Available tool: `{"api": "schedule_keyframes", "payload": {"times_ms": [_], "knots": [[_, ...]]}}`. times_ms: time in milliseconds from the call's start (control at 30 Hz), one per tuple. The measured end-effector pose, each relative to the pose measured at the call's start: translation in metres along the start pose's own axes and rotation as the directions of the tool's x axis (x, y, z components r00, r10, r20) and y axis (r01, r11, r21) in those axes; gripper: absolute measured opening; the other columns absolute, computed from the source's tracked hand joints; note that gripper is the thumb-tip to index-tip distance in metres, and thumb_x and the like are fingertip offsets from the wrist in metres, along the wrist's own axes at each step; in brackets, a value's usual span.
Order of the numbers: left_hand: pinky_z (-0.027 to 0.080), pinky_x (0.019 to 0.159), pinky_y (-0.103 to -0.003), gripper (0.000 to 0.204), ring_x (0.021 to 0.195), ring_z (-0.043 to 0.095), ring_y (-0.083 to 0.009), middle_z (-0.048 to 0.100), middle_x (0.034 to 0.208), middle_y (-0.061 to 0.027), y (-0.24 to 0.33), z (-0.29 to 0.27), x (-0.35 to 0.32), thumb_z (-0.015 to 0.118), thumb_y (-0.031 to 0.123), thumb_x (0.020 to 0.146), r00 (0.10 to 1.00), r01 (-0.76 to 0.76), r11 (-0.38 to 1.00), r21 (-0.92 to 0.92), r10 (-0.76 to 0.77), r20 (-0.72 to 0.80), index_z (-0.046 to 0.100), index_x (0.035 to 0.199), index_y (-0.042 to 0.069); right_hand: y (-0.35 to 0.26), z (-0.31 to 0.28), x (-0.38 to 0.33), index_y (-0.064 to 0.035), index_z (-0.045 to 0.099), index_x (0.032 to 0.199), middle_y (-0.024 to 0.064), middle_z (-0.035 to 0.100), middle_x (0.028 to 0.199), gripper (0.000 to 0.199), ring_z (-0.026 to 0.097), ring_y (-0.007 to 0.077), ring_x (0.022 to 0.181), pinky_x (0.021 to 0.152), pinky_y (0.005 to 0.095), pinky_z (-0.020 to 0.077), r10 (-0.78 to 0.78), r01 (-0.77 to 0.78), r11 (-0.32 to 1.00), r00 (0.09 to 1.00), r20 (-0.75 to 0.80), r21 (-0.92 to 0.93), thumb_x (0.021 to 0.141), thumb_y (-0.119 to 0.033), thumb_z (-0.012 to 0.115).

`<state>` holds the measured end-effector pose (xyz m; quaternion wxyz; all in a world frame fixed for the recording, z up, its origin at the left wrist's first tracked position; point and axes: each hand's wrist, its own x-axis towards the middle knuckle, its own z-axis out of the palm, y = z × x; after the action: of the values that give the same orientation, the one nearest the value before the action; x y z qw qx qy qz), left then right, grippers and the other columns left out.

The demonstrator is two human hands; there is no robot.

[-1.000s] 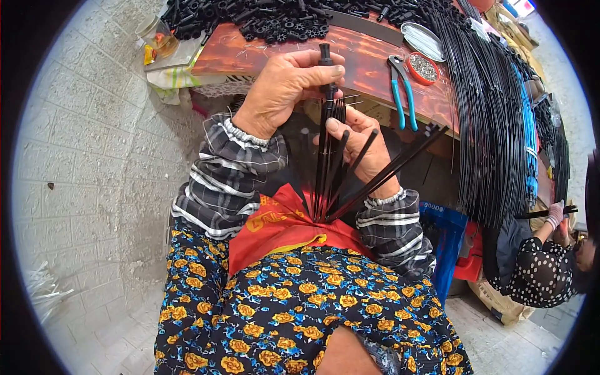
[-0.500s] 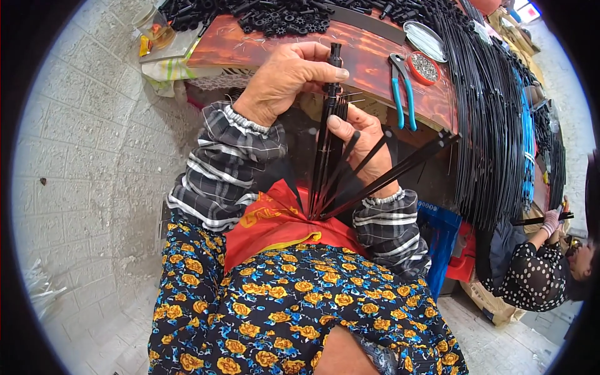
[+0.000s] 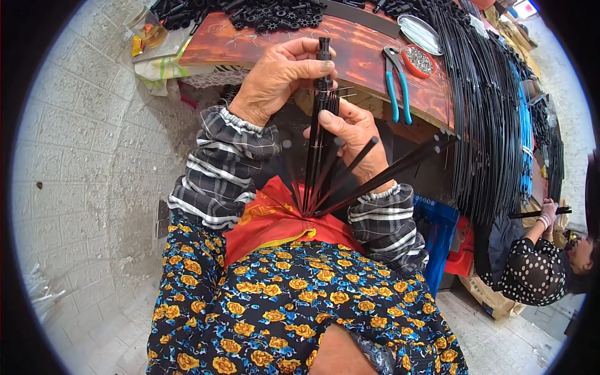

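Pale stone-tile floor runs down your left side, and a reddish-brown wooden bench (image 3: 262, 44) sits straight ahead of your hands.

From the head view, your left hand (image 3: 275, 78) is closed in a pinch on the small black cap (image 3: 324, 50) at the top of the bunch of thin black rods (image 3: 319, 156). Your right hand (image 3: 353, 134) sits just below it, fingers wrapped around the bunch near its upper end. The rods' lower ends gather at the red cloth (image 3: 275, 215) on your lap, and several rods splay out to the right of that hand. To do this well, I judge you should keep the right-hand grip snug so the rod tips stay level, and hold the cap square over them before pressing, so none slips out sideways.

Beyond your left hand lies a heap of small black parts (image 3: 262, 12). Right of your right hand lie blue-handled pliers (image 3: 399, 84), and past them a round red-rimmed tin (image 3: 419, 61) of small pieces. Further right hang long black rods (image 3: 487, 125). Far beyond your left hand sits a yellow-and-red packet (image 3: 138, 45); its label is too small to make out. Below your right elbow stands a blue crate (image 3: 437, 225).
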<state>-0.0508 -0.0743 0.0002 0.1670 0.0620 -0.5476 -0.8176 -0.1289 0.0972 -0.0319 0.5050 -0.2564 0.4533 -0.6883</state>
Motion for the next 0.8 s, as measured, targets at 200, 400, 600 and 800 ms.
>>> {"api": "schedule_keyframes", "payload": {"times_ms": [200,400,600,800], "knots": [[0.057,0.077,-0.03,0.028,0.085,0.07,-0.0202,0.069,0.091,-0.0084,-0.0047,0.0006,-0.0005,0.07,0.009,0.087,0.997,-0.031,0.994,-0.108,0.038,0.069,0.062,0.112,0.001,0.0051,0.0005,0.0,-0.0061,0.063,0.111,0.0095,0.072,0.082,0.03,0.065,0.008,0.061,0.044,0.0152,0.0398,-0.031,0.03,0.999,0.999,-0.043,-0.027,0.088,-0.024,0.071],[0.055,0.086,-0.036,0.034,0.092,0.069,-0.0251,0.069,0.099,-0.0102,-0.0088,-0.0078,-0.0015,0.066,0.012,0.091,0.991,-0.025,0.998,-0.054,0.032,0.128,0.058,0.122,0.001,-0.0018,0.0009,-0.0044,-0.0082,0.063,0.113,0.0094,0.072,0.081,0.031,0.058,0.0023,0.053,0.039,0.0144,0.0301,-0.021,0.017,0.994,0.999,-0.039,-0.106,0.089,-0.026,0.07],[0.054,0.086,-0.033,0.037,0.091,0.069,-0.0225,0.069,0.1,-0.0105,-0.0031,-0.0039,-0.0008,0.065,0.008,0.09,0.993,-0.027,0.989,0.146,0.01,0.115,0.057,0.125,0.0,0.0006,-0.0027,-0.0036,-0.009,0.063,0.114,0.0092,0.072,0.081,0.031,0.057,0.0019,0.052,0.039,0.0147,0.03,-0.027,0.024,0.997,0.999,-0.036,-0.074,0.089,-0.026,0.07],[0.053,0.087,-0.031,0.047,0.098,0.066,-0.0202,0.068,0.102,-0.01,-0.0005,0.0009,-0.0081,0.064,0.003,0.086,0.993,-0.04,0.995,0.091,0.03,0.111,0.053,0.132,0.001,0.0021,-0.0015,-0.0027,-0.0086,0.063,0.113,0.004,0.071,0.079,0.029,0.058,0.0018,0.054,0.04,0.0145,0.0308,-0.018,0.018,1.0,0.999,-0.042,0.001,0.089,-0.024,0.07]]}}
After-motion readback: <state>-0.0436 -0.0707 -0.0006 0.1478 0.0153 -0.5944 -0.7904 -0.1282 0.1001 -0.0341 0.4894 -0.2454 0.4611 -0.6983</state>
